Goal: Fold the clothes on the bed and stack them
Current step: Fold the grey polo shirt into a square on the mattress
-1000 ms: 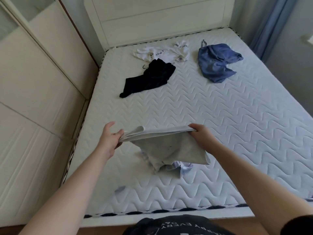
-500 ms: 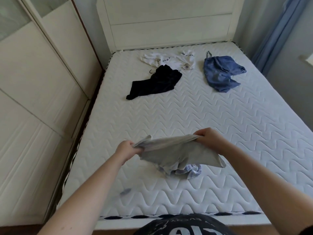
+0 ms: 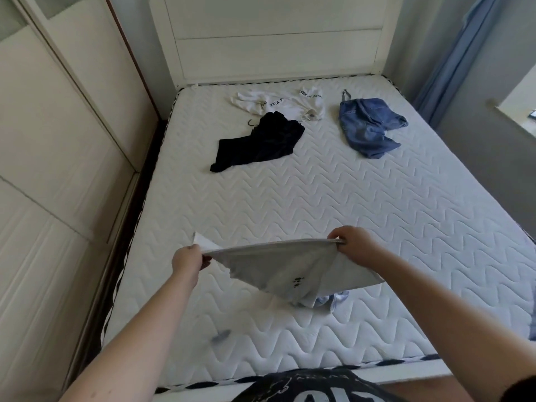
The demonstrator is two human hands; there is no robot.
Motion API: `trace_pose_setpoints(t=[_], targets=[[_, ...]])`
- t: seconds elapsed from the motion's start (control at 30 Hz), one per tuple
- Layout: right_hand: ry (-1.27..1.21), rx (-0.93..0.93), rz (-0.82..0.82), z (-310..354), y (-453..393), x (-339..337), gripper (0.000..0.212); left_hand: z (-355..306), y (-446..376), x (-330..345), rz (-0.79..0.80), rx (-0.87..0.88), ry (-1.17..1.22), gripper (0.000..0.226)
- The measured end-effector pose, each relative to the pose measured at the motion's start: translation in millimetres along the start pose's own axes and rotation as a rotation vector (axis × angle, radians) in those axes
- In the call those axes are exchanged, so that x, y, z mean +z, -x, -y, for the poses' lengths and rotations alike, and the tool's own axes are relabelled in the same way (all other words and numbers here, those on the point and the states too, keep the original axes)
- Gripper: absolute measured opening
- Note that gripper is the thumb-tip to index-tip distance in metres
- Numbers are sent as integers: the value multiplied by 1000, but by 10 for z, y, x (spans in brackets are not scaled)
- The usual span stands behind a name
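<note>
Left hand (image 3: 188,261) and right hand (image 3: 354,246) pinch top edge of grey cloth (image 3: 293,269), held up over near end of bed (image 3: 377,198). Black (image 3: 261,142), white (image 3: 278,103), blue clothes (image 3: 369,126) lie far.

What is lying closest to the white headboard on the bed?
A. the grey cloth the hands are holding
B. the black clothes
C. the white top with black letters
C: the crumpled white top with black letters lies right by the white wooden headboard, with the black garment just in front of it and the light grey cloth held up at the near end.
</note>
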State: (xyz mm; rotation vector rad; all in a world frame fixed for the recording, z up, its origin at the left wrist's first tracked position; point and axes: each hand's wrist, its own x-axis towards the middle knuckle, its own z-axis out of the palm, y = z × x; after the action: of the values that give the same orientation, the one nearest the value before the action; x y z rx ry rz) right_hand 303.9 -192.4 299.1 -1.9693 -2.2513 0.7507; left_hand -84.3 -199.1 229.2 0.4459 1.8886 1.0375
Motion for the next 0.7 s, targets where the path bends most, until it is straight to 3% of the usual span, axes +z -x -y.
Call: trace_pose_setpoints(t=[0.07,0.17,0.27,0.33,0.47,0.57,0.7], targets=[[64,38,16,-76,-6,110,33,31,-79,-81,0,18,-8,29],[207,140,97,-252,73,277,31,58,-167,-169,10,13,-44,64],[249,242,127,-412,173,431,25,77,-162,-204,169,14,-180,80],[217,274,128,-470,245,503,20,134,-160,-194,287,-8,-271,74],[108,314,103,-612,360,604,19,296,-108,-126,434,-130,-403,38],[-3,343,49,-729,454,637,25,394,-102,-84,432,-151,-481,26],[33,257,186,-904,667,560,29,502,-167,-91,421,-63,-625,14]])
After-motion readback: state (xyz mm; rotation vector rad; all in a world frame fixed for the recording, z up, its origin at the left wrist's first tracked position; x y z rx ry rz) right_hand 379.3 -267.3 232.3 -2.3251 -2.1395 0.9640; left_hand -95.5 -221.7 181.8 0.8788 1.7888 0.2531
